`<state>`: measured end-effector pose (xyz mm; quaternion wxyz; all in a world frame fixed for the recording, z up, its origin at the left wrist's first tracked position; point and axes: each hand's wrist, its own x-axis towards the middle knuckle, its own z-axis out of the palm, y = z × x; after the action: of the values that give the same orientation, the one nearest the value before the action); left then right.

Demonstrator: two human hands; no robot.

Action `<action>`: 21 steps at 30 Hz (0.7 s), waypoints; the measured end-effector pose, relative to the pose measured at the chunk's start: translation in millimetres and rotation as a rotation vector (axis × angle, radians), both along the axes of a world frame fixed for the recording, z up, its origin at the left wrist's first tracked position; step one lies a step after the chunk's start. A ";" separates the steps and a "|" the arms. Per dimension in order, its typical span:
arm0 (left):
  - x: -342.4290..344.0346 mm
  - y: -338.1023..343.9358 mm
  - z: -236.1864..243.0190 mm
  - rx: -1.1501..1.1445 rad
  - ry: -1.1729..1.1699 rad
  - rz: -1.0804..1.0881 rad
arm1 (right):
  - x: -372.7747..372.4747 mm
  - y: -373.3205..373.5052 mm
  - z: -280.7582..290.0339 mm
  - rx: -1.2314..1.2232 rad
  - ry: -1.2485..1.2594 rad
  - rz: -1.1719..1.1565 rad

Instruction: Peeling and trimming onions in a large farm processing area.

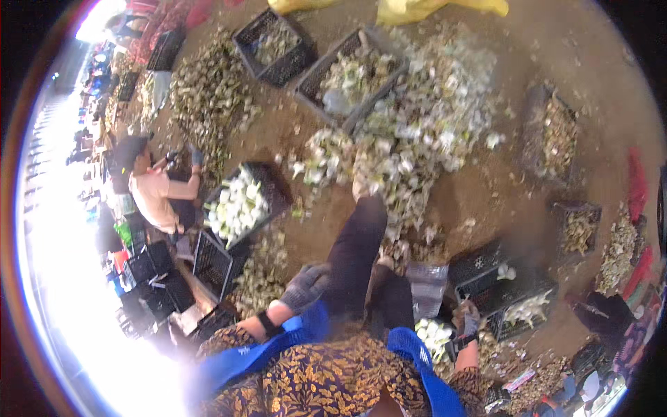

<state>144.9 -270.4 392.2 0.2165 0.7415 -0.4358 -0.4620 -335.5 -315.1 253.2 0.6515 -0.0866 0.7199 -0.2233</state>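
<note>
My left hand [306, 287], in a grey glove, rests by my thigh above a blue plastic piece [309, 323], its fingers curled; whether they hold anything is unclear. Down at the right, my right hand [467, 318], also gloved, is closed, with its contents too small to make out. Beside it are peeled white garlic bulbs [434, 337] and a black crate [476, 267] with pale garlic. A grey plastic sheet [425, 281] lies between my leg and that crate.
A co-worker [156, 191] in a cap and pale shirt sits left, beside a crate of white bulbs [236, 205]. Large heaps of garlic skins [438, 104] cover the floor ahead, among crates [552, 135]. Stacked black crates [156, 278] stand lower left.
</note>
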 end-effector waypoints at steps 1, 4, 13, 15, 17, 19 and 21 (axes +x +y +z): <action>12.3 -6.2 0.9 0.048 -0.036 -0.010 | 15.1 -17.9 1.3 0.096 0.107 0.058; 58.0 -11.6 14.0 0.131 -0.101 -0.003 | 48.1 -43.2 25.7 -0.058 0.160 0.363; 169.4 -88.1 5.0 0.450 -0.317 0.053 | 59.7 -88.8 78.8 0.211 0.382 0.487; 150.9 -121.9 6.0 0.314 -0.221 -0.005 | 30.1 -85.8 61.2 0.459 0.140 0.231; 123.0 -156.9 13.1 0.327 -0.122 0.097 | -1.9 -83.6 29.6 -0.100 0.358 1.155; 95.8 -192.1 24.5 0.247 -0.261 -0.023 | -40.1 -90.8 10.0 -0.101 0.521 1.276; 71.1 -234.0 27.0 0.289 -0.234 0.061 | -84.7 -127.4 3.3 0.160 0.484 1.101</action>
<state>216.0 -504.4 419.2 0.0698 0.8265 -0.3643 -0.4235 -420.2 -442.5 256.5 0.4934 -0.4455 0.7115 0.2275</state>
